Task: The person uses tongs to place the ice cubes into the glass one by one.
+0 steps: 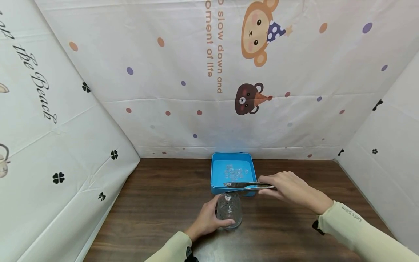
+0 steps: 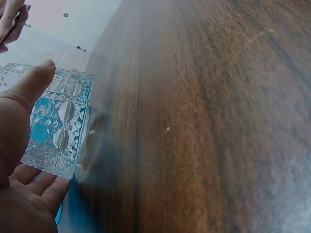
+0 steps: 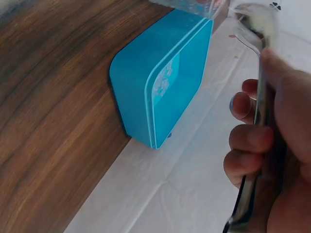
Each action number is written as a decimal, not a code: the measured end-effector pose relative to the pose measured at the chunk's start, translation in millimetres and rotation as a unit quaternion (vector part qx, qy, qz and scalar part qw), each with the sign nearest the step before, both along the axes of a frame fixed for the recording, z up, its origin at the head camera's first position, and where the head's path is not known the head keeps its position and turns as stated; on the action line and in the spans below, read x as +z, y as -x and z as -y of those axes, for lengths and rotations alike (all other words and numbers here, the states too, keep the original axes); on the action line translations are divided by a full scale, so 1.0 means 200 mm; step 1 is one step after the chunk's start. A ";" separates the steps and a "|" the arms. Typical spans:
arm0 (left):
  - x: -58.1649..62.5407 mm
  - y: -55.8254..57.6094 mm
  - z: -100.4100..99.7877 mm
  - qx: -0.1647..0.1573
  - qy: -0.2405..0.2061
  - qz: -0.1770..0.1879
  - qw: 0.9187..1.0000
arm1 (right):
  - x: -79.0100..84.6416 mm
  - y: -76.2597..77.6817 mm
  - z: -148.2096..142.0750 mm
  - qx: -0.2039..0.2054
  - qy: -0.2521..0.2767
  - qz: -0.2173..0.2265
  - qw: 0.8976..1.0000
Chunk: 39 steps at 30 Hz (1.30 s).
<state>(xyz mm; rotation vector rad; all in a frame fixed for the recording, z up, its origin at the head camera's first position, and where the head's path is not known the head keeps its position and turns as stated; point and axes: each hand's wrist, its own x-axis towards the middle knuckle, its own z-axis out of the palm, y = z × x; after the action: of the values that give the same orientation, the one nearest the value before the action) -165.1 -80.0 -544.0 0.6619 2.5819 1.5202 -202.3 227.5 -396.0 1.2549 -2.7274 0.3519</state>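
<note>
My left hand [image 1: 207,218] holds a clear patterned glass [image 1: 230,211] that stands on the table, its thumb against the near side. The left wrist view shows the cut pattern of the glass [image 2: 65,114] close up. In my right hand [image 1: 289,187] are metal tongs [image 1: 245,185], gripped along their handles. Their tips point left, over the glass's mouth and the near rim of a blue box [image 1: 214,190]. Small clear pieces [image 1: 234,172] lie inside that box. Whether the tongs [image 3: 262,97] pinch any piece cannot be told, as the tips blur in the right wrist view.
The dark wooden table [image 1: 163,203] runs back to a white printed cloth [image 1: 183,123], with the blue box close against it. White sheets also hang at the left [image 1: 65,156] and right [image 1: 386,156].
</note>
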 end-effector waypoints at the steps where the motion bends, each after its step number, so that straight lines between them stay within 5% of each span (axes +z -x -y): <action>1: 0.00 0.00 0.00 0.000 0.001 -0.002 1.000 | 0.00 0.00 0.00 -0.003 0.001 -0.001 1.000; 23: 0.01 -0.01 0.00 0.001 0.008 -0.008 1.000 | -0.03 0.01 0.00 -0.028 0.002 0.014 0.999; 39: 0.01 0.00 0.01 -0.002 0.006 -0.018 1.000 | 0.00 0.21 0.03 -0.054 -0.026 0.008 0.998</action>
<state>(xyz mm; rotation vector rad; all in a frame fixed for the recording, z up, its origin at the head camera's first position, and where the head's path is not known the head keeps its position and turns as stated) -164.3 -81.1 -542.2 0.6999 2.6118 1.5040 -244.9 221.0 -396.7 1.1137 -2.8216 0.2836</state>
